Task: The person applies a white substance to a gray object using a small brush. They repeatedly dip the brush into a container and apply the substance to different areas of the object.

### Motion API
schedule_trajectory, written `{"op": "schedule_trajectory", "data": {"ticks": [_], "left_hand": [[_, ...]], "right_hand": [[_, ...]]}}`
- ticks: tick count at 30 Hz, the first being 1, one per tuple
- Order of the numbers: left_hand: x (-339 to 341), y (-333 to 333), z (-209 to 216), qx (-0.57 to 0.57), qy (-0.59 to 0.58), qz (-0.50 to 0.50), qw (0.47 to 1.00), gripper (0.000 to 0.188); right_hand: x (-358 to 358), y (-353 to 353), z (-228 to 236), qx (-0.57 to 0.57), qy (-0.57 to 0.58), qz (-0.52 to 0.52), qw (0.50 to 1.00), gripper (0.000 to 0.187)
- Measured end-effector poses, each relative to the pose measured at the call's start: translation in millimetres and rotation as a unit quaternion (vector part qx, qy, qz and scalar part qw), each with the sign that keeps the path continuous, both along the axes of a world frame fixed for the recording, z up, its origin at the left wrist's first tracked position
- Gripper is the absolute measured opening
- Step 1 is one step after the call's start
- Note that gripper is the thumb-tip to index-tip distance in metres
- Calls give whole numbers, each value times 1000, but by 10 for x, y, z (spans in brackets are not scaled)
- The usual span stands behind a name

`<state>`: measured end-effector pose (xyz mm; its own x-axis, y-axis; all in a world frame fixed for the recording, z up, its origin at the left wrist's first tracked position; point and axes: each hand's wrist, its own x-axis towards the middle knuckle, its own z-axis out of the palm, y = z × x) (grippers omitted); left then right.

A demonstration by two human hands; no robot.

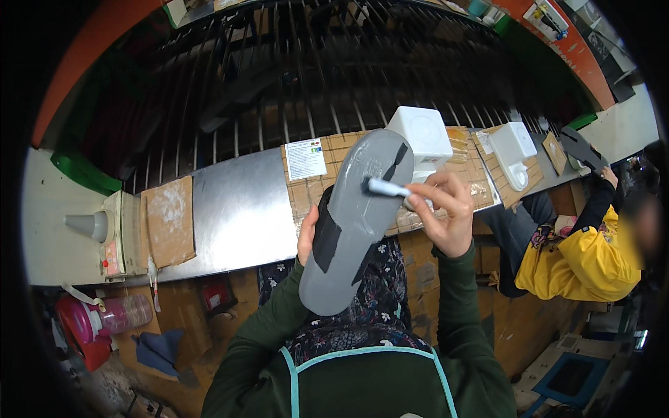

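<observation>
A grey sandal sole with black strap pieces along its edges is held up slantwise over my lap. My left hand grips it from its left edge, the fingers mostly hidden behind. Between the thumb and fingers of my right hand is a small brush with a pale handle. Its dark bristles touch the sole's upper half, where a wet, shiny smear shows. Just beyond the sole, a white plastic container stands on cardboard on the bench.
Dark bars or rollers run behind the metal bench. A cardboard sheet lies at left, near a pink bottle. On the right, a co-worker in a yellow top holds a dark sole beside another white container.
</observation>
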<state>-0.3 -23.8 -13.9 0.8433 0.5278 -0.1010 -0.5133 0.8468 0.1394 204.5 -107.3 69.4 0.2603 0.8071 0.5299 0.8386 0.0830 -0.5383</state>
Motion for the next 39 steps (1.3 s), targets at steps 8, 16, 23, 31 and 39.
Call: {"op": "schedule_trajectory", "data": {"ticks": [8, 16, 23, 31, 39], "left_hand": [[-4, 51, 46, 8, 33, 34, 999, 66], [56, -107, 76, 146, 184, 126, 964, 62], [-76, -279, 152, 383, 343, 161, 843, 66], [-120, -270, 158, 457, 323, 191, 807, 61], [-136, -236, 148, 468, 250, 198, 824, 52]], "right_hand": [[-215, -175, -280, 23, 98, -16, 995, 16], [-566, -276, -458, 17, 379, 37, 925, 17], [-582, -104, -492, 58, 374, -5, 926, 17], [-358, 76, -452, 67, 346, -22, 935, 16], [-122, 95, -281, 78, 219, -23, 972, 16]]}}
